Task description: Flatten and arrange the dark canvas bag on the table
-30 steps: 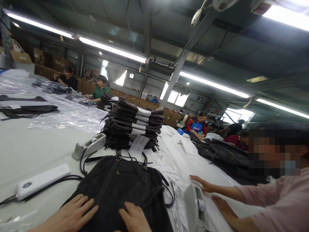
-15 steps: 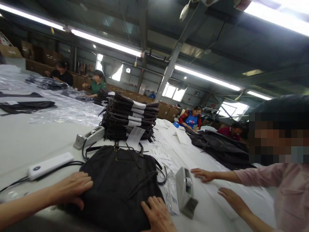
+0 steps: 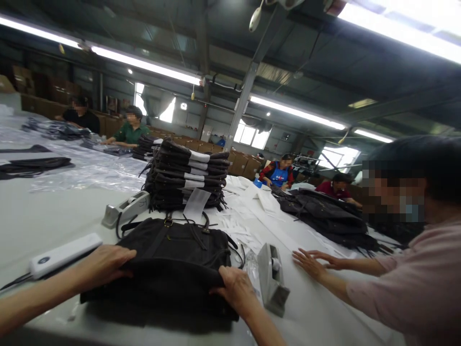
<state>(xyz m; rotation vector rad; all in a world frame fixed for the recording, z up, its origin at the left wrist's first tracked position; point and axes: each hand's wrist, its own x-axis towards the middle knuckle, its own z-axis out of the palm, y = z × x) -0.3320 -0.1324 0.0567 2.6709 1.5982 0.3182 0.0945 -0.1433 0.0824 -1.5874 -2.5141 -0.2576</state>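
Dark canvas bag (image 3: 173, 259): both hands grip its near fold, left hand (image 3: 104, 264), right hand (image 3: 236, 288), fingertips hidden underneath. Tape dispenser (image 3: 272, 278) sits just right, power bank (image 3: 63, 254) near the tabletop's left edge.

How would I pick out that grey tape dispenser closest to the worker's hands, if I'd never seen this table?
Start at the long white table and find the dark bag that the left hand and right hand grip. The tape dispenser stands just beside the right hand. Unlike the second dispenser by the tall stack of bags, it points toward the camera.
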